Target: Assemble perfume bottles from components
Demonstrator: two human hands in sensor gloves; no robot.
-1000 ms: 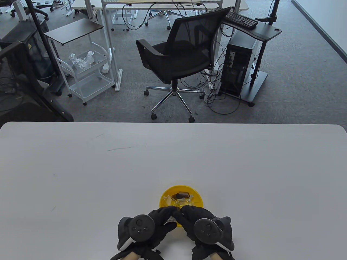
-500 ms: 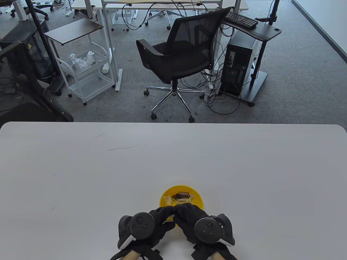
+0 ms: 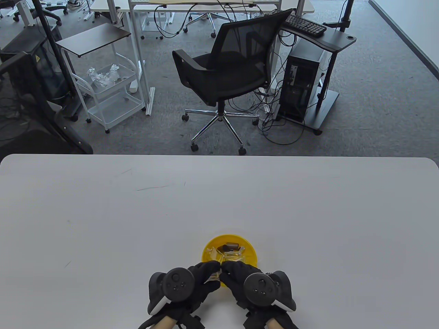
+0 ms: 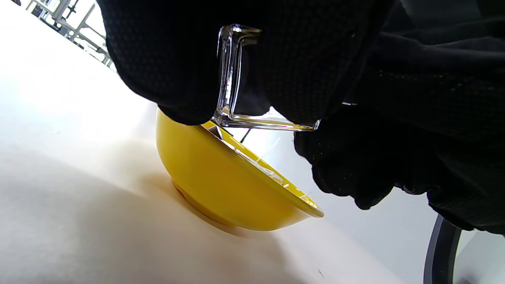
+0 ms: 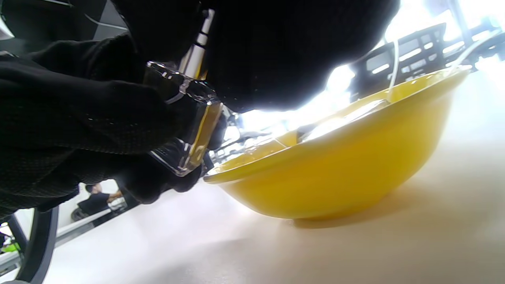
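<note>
A yellow bowl stands near the table's front edge and holds a dark brown cap and clear parts. Both gloved hands meet over its near rim. My left hand grips a clear square glass bottle, its fingers wrapped round the body. In the right wrist view the bottle is tilted, with a silver spray pump standing in its neck. My right hand pinches that pump from above. The pump's upper end is hidden by the glove.
The white table spreads wide on both sides of the bowl and behind it. Beyond its far edge stand a black office chair, a white cart and a computer stand.
Half a second ago the right fingers lay across the left ones; they have drawn back slightly toward me. Both hands stay at the bowl's near rim.
</note>
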